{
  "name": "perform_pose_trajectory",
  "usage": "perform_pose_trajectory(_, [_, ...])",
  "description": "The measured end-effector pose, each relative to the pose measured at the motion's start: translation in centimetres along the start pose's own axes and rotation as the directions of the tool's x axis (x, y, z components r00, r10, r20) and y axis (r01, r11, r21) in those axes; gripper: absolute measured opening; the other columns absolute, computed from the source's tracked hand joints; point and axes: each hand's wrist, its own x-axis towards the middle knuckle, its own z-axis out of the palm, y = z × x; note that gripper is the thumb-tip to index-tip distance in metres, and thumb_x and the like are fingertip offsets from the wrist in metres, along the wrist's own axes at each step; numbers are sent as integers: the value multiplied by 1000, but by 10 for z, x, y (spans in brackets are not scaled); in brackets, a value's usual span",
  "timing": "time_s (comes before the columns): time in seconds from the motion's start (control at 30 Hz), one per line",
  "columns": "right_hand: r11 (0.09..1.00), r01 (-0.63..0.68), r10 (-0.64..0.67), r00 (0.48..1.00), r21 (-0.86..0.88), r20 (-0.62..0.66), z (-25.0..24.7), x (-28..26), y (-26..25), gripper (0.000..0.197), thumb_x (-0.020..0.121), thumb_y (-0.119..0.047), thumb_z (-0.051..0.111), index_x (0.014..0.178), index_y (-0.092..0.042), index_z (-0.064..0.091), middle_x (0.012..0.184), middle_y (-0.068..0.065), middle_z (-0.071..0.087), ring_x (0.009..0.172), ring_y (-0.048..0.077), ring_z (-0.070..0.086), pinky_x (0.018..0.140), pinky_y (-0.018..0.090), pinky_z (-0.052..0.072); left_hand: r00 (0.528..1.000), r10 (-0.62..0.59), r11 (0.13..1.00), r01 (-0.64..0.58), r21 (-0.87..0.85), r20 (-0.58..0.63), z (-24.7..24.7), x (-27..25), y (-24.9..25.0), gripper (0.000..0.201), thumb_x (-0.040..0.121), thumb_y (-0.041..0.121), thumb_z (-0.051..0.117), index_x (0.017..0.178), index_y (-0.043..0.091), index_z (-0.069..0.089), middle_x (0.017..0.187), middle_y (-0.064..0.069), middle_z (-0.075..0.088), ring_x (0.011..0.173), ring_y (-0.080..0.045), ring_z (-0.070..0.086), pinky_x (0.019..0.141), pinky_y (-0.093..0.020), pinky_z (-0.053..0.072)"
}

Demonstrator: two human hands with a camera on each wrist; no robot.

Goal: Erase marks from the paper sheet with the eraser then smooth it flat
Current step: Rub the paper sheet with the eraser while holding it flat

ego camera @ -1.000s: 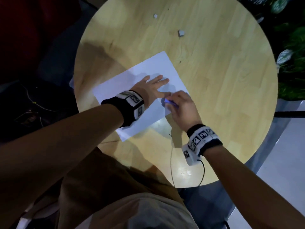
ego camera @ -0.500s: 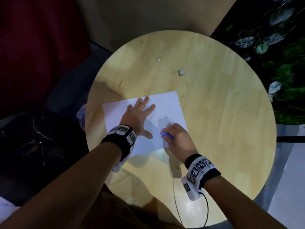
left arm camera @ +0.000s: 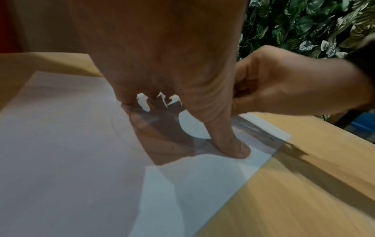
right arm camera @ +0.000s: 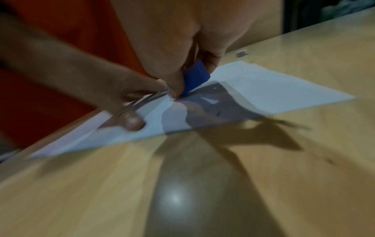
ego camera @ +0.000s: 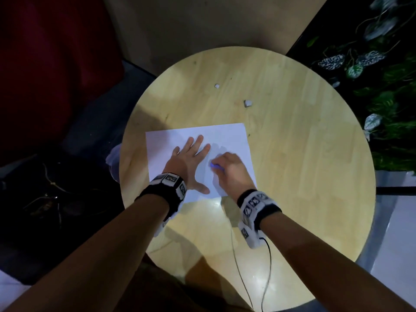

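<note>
The paper sheet (ego camera: 227,140) lies flat on the round wooden surface (ego camera: 304,154), its long axis running left to right across the person's front, with its near edge close to both wrists. The left hand (ego camera: 188,162) is spread palm-down on the middle of the sheet, fingers straight and pointing away, thumb (left arm camera: 229,141) splayed toward the near edge and pressed onto the paper. Just to its right, the right hand (ego camera: 231,168) is curled round a blue eraser (right arm camera: 195,77), pinching it between thumb and fingers with its lower end down on the sheet (the wrist view is blurred, so the exact contact patch is hard to read). The relation that matters: the eraser sits in the narrow strip of paper between the left index finger and thumb on one side and the sheet's right edge on the other, so the right hand is the nearer one to any marks there. A faint curved pencil line (left arm camera: 121,131) runs under and beside the left palm, so that part looks to me not yet rubbed out; reaching it would probably mean shifting the holding hand leftward. Two small pale scraps (ego camera: 247,103) lie on the bare wood beyond the sheet, well apart from both hands.
</note>
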Motion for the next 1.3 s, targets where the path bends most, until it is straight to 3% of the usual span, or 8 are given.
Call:
perform_pose_trajectory(0.17, [975, 213, -199, 965, -68, 169, -11, 9, -5, 18, 76, 5, 70, 90, -6, 71, 87, 10, 64, 78, 31, 58, 76, 32, 48, 1000, 2, 999, -3, 36, 8, -3, 0, 0, 135, 65, 76, 72, 157, 28, -14, 161, 2, -32, 150, -24, -22, 120, -52, 3])
perform_pose_trajectory(0.37, [994, -35, 35, 999, -107, 1, -9, 34, -1, 21, 77, 3, 67, 96, -7, 71, 92, 12, 64, 80, 34, 59, 75, 40, 52, 999, 0, 1000, -1, 25, 45, -13, 11, -3, 139, 61, 72, 78, 156, 33, -16, 159, 5, -34, 149, -20, -25, 120, -51, -2])
perform_pose_trajectory(0.57, [958, 269, -245, 949, -98, 200, -18, 5, -9, 25, 68, 7, 72, 89, -6, 71, 85, 10, 64, 74, 31, 59, 69, 35, 52, 998, -2, 998, -2, 55, 66, -16, 14, -1, 140, 61, 72, 77, 156, 30, -17, 159, 3, -35, 149, -22, -25, 120, -54, 0])
perform_pose_trajectory(0.77, [993, -10, 15, 999, -116, 42, -7, 23, 0, 21, 79, 3, 63, 96, -7, 69, 93, 12, 62, 82, 34, 56, 77, 39, 49, 997, -23, 997, 18, 76, 70, -15, 15, 1, 142, 60, 71, 79, 156, 31, -17, 159, 3, -35, 150, -22, -24, 121, -53, 0])
perform_pose_trajectory(0.87, [984, 166, -150, 971, -70, 188, -3, -23, -13, 27, 69, 4, 68, 93, -8, 68, 90, 10, 61, 79, 29, 55, 74, 34, 48, 998, -21, 997, 16, 72, 65, -15, 15, 1, 142, 60, 72, 78, 157, 30, -16, 159, 3, -34, 150, -22, -23, 120, -53, 1])
perform_pose_trajectory(1.0, [941, 308, -254, 916, -140, 310, -13, 15, -4, 24, 69, 5, 67, 89, -7, 70, 88, 11, 63, 77, 31, 56, 72, 38, 49, 996, -30, 996, 23, 85, 81, -16, 16, 3, 142, 61, 69, 80, 156, 29, -18, 158, 2, -36, 150, -23, -24, 120, -54, 2])
perform_pose_trajectory(1.17, [991, -6, 14, 998, -136, 55, -12, 31, 6, 19, 79, 3, 63, 96, -6, 68, 93, 13, 61, 79, 34, 55, 75, 39, 48, 996, -45, 995, 38, 96, 75, -15, 15, 6, 144, 59, 69, 81, 155, 32, -19, 158, 4, -37, 149, -22, -25, 120, -52, 1])
perform_pose_trajectory(1.3, [985, 173, -167, 975, -26, 144, -4, -33, -6, 29, 70, 6, 66, 94, -10, 67, 94, 7, 61, 83, 27, 54, 79, 32, 47, 997, -17, 998, 12, 67, 75, -18, 14, 2, 142, 60, 71, 80, 156, 30, -16, 159, 3, -35, 150, -22, -24, 120, -52, 1])
